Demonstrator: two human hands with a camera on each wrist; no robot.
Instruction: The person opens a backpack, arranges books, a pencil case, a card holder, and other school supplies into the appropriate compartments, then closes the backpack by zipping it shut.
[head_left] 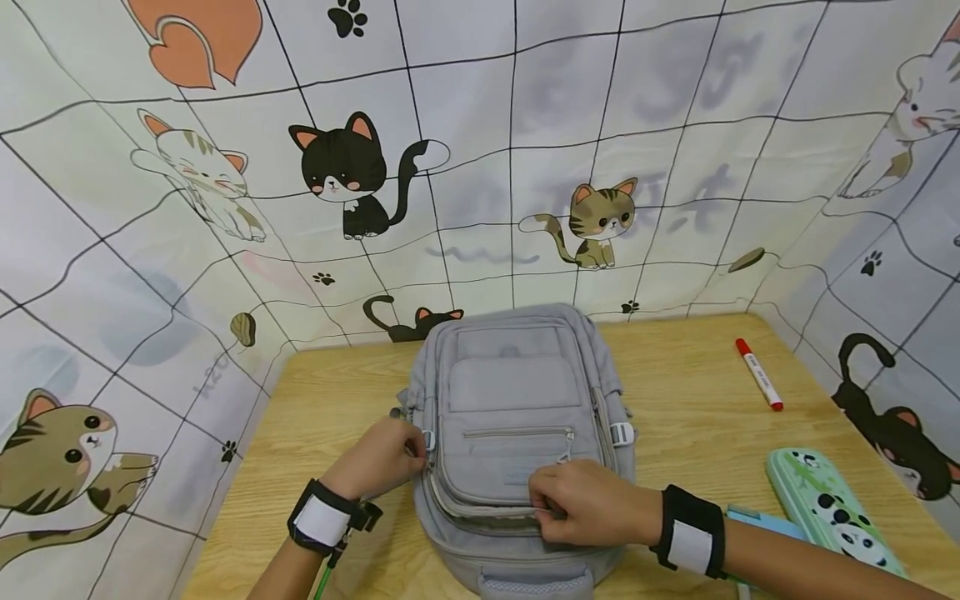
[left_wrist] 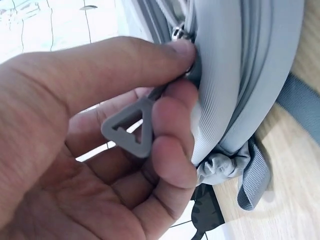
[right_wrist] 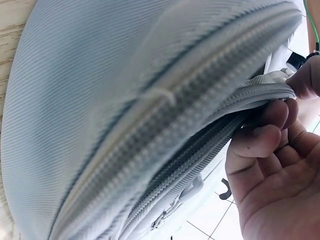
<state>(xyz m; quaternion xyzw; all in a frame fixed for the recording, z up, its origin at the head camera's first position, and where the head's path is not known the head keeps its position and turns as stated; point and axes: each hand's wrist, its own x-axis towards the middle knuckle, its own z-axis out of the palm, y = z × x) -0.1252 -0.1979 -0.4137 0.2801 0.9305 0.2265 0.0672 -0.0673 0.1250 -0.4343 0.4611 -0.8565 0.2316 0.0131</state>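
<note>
A grey backpack (head_left: 517,383) lies on the wooden table, its carry handle (head_left: 536,583) toward the near edge. At its left side, my left hand (head_left: 382,458) pinches a zipper slider between thumb and fingers. The slider's grey triangular zipper pull (left_wrist: 148,125) hangs against the curled fingers in the left wrist view. My right hand (head_left: 585,500) grips the zippered edge (right_wrist: 260,92) of the front compartment, near the handle end. That compartment gapes along this edge, and a dark gap shows in the right wrist view. Its contents are hidden.
A green panda pencil case (head_left: 832,508) lies at the right, with a blue object (head_left: 765,522) beside it, partly behind the right forearm. A red-and-white marker (head_left: 759,375) lies farther back. Cat-patterned cloth (head_left: 480,192) surrounds the table's back and sides.
</note>
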